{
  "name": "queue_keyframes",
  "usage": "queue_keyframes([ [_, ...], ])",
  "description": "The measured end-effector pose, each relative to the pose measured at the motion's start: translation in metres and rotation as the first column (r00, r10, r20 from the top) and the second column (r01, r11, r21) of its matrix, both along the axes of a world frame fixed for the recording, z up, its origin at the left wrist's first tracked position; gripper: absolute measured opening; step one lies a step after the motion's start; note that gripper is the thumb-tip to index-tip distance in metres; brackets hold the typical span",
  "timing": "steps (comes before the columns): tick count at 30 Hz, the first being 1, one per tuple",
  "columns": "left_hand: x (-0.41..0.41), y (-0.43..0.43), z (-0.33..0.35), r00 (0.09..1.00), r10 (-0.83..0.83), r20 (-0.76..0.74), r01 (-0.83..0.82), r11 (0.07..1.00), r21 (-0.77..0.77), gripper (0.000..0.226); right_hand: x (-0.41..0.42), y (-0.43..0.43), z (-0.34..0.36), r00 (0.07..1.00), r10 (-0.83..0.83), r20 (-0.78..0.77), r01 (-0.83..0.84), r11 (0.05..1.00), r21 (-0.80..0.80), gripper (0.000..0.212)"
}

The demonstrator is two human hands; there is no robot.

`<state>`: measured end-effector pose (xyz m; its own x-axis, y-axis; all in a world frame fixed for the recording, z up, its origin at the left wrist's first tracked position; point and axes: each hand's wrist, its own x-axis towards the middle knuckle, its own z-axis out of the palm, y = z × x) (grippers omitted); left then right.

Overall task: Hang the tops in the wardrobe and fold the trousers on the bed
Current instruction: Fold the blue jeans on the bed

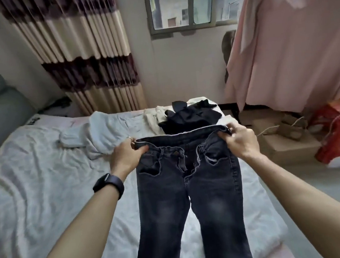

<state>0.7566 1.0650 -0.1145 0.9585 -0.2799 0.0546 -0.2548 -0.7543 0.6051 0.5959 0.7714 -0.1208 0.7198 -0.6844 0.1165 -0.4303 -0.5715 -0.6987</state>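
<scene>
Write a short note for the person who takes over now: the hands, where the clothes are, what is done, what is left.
Left hand grips the left end of the waistband of the jeans; right hand pinches the right end.
Jeans: stretched over the bed, front up, fly open, unfolded.
Beyond them on the bed: black garments, a cream piece, a white garment, all loose.
Done: nothing folded in view.
Left: fold the jeans, then sort the rest.

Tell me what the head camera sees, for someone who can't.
The left hand and right hand hold dark jeans by the waistband over a bed. A black garment lies beyond; a pink cloth hangs at right.
</scene>
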Motion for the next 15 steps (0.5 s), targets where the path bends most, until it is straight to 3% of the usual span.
queue_keyframes([
  [6, 0.111, -0.034, -0.138, 0.943, -0.187, -0.275, 0.235, 0.96, 0.155, 0.03, 0.085, -0.03, -0.131, 0.976, 0.072, -0.208, -0.048, 0.992, 0.121, 0.012],
  [9, 0.145, -0.047, -0.178, 0.942, -0.232, -0.242, 0.303, 0.898, 0.32, 0.027, 0.111, -0.042, -0.177, 0.955, 0.057, -0.291, -0.009, 0.986, 0.164, 0.014],
  [15, 0.243, -0.122, -0.234, 0.99, -0.081, -0.119, 0.094, 0.99, 0.106, 0.018, 0.222, -0.085, -0.219, 0.987, -0.082, -0.139, 0.102, 0.985, 0.139, 0.006],
])
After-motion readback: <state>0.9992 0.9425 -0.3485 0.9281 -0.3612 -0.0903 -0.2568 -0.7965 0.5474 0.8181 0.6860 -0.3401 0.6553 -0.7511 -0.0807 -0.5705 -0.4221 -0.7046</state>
